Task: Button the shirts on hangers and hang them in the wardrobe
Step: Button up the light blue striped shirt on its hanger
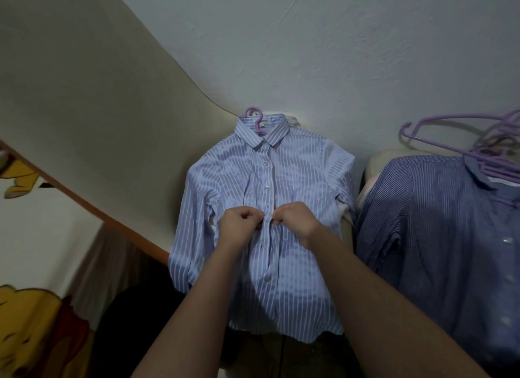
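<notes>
light blue striped shirt (264,231) lies flat, front up, in the middle of view, collar at the far end against a white wall (337,54). purple hanger (254,116) is inside it, only the hook showing above the collar. surface under the shirt is mostly hidden, can't tell what it is.

both hands meet at the button placket about mid-chest. left hand (239,223) is curled, fingertips pinching the left edge of the placket. right hand (295,220) is curled too, pinching the right edge, thumb and forefinger pressed at the same spot. hands almost touching. whichever button sits there is covered by the fingers, can't tell if it's through the hole.

buttons above the hands look closed: collar, then two more down the placket. below the hands the placket lies together, one button visible lower down.

darker blue striped shirt (444,231) lies just to the right, near the first one, front up, buttons visible. a bunch of purple hangers (484,149) rests on its collar end.

left edge: a cream panel (84,110) with an orange rim, yellow cartoon print (31,321) below it.
</notes>
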